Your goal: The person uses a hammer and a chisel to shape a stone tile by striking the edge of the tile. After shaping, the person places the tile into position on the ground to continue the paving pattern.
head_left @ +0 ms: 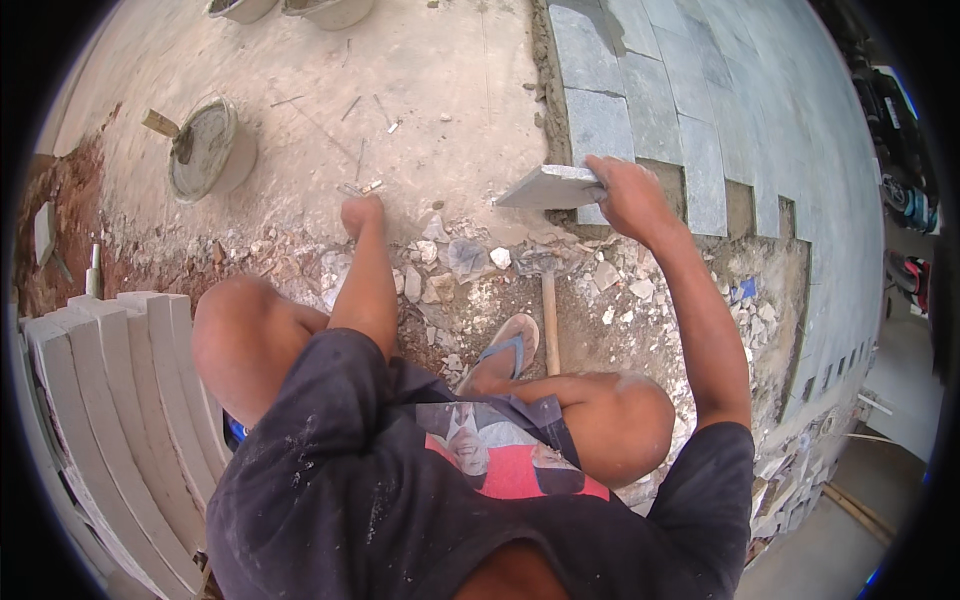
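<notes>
Right hand (pixel 630 200) grips flat grey stone slab (pixel 545 189) at its right end; slab extends leftward from fingers, tilted, long axis seemingly crosswise, beside laid grey stone paving (pixel 598 122). Left hand (pixel 362 216) well apart, finger closure unclear.

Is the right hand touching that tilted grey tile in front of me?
Touching: the head view shows the right hand gripping the right end of the grey tile.
</notes>
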